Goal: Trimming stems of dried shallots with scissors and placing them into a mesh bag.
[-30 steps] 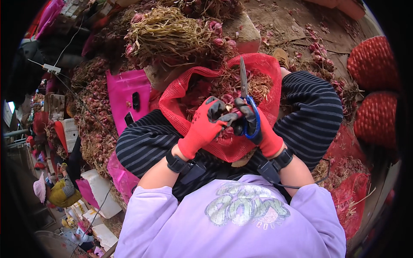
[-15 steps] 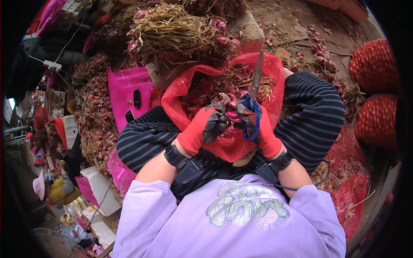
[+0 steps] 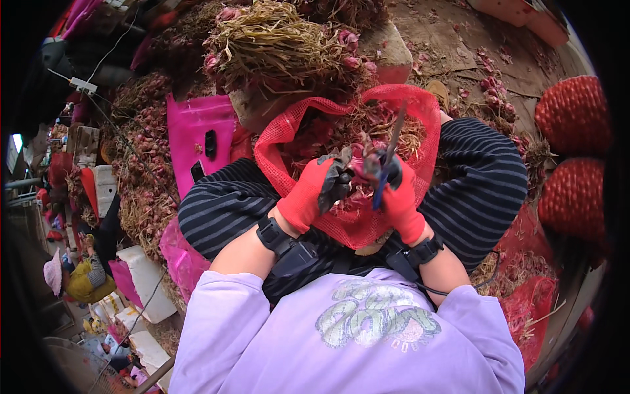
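Both my hands wear red gloves with dark fingertips and meet over a red mesh bag that lies open across my lap. My left hand pinches a small reddish shallot with dry stalks. My right hand grips a knife with a blue handle, its blade pointing up and away, right against the shallot. Trimmed roots and skins fill the bag below my hands.
A big bundle of shallots with dry tops lies on a block ahead. A pink plastic bag is at the left beside heaps of shallots. Two full red mesh sacks stand at the right. Another person crouches at the lower left.
The knife blade has tilted from leaning left to leaning right, and my hands have shifted slightly while working the shallot between them.
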`<state>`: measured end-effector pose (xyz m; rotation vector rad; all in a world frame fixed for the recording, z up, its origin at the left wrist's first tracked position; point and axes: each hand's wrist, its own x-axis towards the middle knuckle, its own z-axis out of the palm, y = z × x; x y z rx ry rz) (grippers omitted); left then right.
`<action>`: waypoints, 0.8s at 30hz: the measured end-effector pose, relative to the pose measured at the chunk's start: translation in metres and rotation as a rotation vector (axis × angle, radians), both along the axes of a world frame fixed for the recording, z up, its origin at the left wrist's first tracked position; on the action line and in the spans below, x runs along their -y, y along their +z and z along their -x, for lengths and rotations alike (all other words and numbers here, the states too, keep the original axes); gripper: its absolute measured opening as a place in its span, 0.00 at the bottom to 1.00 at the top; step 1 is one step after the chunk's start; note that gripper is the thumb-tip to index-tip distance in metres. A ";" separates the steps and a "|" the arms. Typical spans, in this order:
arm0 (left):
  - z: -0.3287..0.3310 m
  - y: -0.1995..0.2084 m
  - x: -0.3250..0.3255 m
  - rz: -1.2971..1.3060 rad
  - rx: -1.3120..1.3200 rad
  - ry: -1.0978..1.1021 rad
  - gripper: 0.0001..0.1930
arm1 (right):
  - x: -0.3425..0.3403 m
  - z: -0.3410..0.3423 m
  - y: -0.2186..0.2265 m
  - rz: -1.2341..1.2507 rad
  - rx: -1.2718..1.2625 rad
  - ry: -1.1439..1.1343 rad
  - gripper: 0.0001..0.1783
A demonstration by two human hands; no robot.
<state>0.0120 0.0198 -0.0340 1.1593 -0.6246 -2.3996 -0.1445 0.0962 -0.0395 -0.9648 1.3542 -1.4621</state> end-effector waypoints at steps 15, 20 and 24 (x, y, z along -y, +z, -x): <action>0.015 0.027 -0.001 0.581 0.237 -0.243 0.08 | 0.001 0.012 0.004 -0.170 0.416 0.201 0.09; 0.015 0.016 -0.014 0.122 -0.014 0.003 0.03 | 0.002 0.005 -0.009 -0.115 0.093 0.108 0.09; 0.019 0.015 -0.019 0.092 -0.045 0.133 0.03 | 0.003 -0.008 -0.025 -0.196 0.404 -0.078 0.07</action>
